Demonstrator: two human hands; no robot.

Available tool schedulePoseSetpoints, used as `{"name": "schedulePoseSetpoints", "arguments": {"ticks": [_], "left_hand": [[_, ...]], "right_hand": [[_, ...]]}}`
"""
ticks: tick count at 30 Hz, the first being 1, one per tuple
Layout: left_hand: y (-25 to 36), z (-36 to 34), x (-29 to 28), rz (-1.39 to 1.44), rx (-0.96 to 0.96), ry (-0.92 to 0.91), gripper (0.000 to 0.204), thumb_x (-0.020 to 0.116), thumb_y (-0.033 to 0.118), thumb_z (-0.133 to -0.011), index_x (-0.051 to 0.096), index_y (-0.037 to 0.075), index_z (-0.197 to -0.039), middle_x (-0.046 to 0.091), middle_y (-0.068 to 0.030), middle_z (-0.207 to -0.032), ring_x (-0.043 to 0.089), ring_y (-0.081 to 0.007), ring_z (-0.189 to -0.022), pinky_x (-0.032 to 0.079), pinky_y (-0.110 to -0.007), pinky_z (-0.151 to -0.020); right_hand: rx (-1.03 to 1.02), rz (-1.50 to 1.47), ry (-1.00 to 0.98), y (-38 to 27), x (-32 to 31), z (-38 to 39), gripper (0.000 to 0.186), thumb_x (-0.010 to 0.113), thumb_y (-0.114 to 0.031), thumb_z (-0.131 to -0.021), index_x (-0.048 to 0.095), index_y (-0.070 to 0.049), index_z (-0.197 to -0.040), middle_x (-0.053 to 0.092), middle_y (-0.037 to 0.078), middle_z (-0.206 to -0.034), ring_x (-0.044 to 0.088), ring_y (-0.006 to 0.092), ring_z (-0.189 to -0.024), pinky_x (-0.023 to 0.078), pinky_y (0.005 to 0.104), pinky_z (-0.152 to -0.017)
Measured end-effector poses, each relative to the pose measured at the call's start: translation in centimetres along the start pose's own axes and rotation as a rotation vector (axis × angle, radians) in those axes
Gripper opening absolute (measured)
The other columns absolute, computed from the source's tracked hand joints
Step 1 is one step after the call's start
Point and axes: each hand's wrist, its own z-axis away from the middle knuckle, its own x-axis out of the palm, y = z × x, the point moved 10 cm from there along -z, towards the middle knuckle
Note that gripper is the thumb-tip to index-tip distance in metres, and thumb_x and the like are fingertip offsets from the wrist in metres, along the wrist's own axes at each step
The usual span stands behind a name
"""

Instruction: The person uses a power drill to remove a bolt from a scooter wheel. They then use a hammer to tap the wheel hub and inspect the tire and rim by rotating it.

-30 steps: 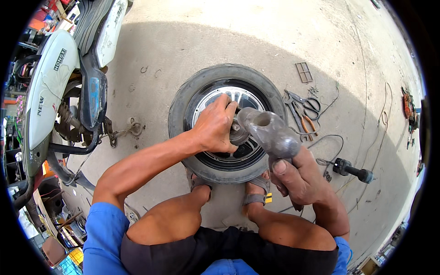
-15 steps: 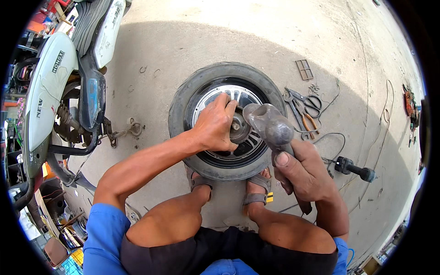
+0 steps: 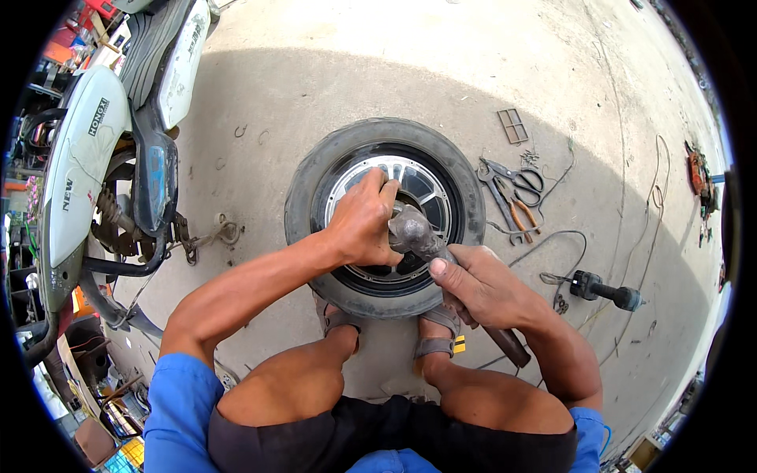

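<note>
A wheel with a black tyre point(image 3: 307, 189) and a silver-and-black hub point(image 3: 418, 185) lies flat on the ground in front of my feet. My left hand point(image 3: 367, 221) is over the middle of the hub, its fingers and thumb curled around a part there that I cannot make out. My right hand point(image 3: 493, 288) is closed round the handle of a hammer point(image 3: 418, 234). The worn metal hammer head is over the hub's centre, close beside my left fingers, and hides the axle. From this view I cannot tell whether the head touches the hub.
Right of the tyre lie scissors point(image 3: 527, 181), orange-handled pliers point(image 3: 520, 214), a wrench point(image 3: 498, 201) and a small metal frame point(image 3: 512, 126). Farther right are a black power tool point(image 3: 603, 290) and loose cables point(image 3: 658, 189). A white scooter point(image 3: 91, 150) stands at the left.
The hammer has come down and left, from above the right of the hub to its centre, carried by my right hand. My left hand keeps its place on the hub.
</note>
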Motion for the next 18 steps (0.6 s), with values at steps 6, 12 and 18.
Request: {"name": "schedulePoseSetpoints", "arguments": {"ticks": [6,12,18], "left_hand": [[-0.6,0.9,0.2,-0.033,0.014,0.042,0.098,0.095,0.030,-0.046,0.056,-0.009,-0.127,0.050,-0.0219,-0.114,0.059,-0.0411,-0.106,0.052,-0.046,-0.089],[-0.9,0.4,0.2,-0.035,0.031,0.056,0.099,0.094,0.031,-0.045,0.056,-0.007,-0.128,0.050,-0.0207,-0.113,0.058,-0.0391,-0.104,0.052,-0.046,-0.087],[-0.6,1.2,1.6,-0.009,0.057,0.027,0.094,0.092,0.028,-0.050,0.055,-0.007,-0.128,0.051,-0.0211,-0.114,0.059,-0.0410,-0.105,0.052,-0.047,-0.086]], "right_hand": [[-0.320,-0.005,0.049,-3.9,-0.2,2.7,0.052,0.054,-0.045,-0.105,0.060,0.006,-0.096,0.061,0.012,-0.062,0.066,0.0203,-0.063,0.050,0.0378,-0.058],[-0.171,0.005,0.078,-3.2,-1.1,1.6,0.049,0.052,-0.041,-0.107,0.061,0.005,-0.094,0.060,0.009,-0.062,0.061,0.0191,-0.057,0.049,0.0363,-0.056],[-0.011,0.102,-0.017,2.3,0.6,-0.9,0.051,0.050,-0.044,-0.107,0.058,0.004,-0.092,0.062,0.010,-0.061,0.064,0.0201,-0.058,0.050,0.0360,-0.058]]}}
